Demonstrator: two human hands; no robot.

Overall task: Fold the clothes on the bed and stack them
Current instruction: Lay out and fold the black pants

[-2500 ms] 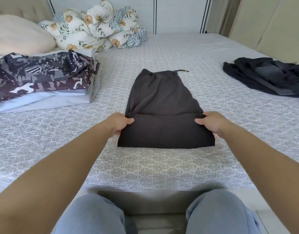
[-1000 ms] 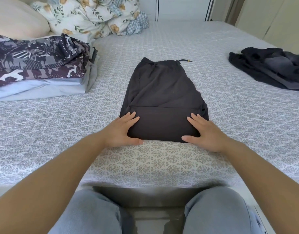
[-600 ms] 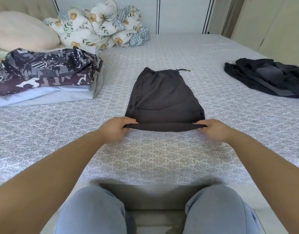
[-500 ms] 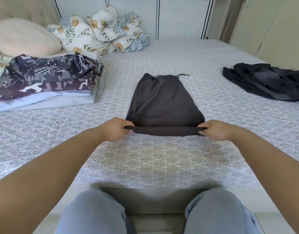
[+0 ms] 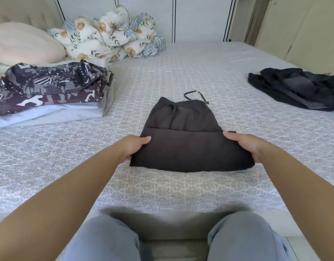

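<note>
Bed [image 5: 209, 68] with a pale patterned cover fills the scene, its near edge just above the person's grey-trousered knees. Far left on it lie a cream pillow [image 5: 24, 44] and a bundled floral quilt [image 5: 113, 36]. At the left sits a stack of folded clothes [image 5: 49, 93], a camouflage-print piece on top of pale grey ones. At the right edge lies a crumpled heap of dark clothes [image 5: 298, 87], well apart from the stack. In the middle near the person is a pair of dark shorts [image 5: 183, 132], waistband at the far end with its drawstring trailing onto the cover, the near part doubled over as a thick band. Left hand [image 5: 133, 147] grips the left end of that band, thumb on top; right hand [image 5: 245, 145] grips the right end likewise.
</note>
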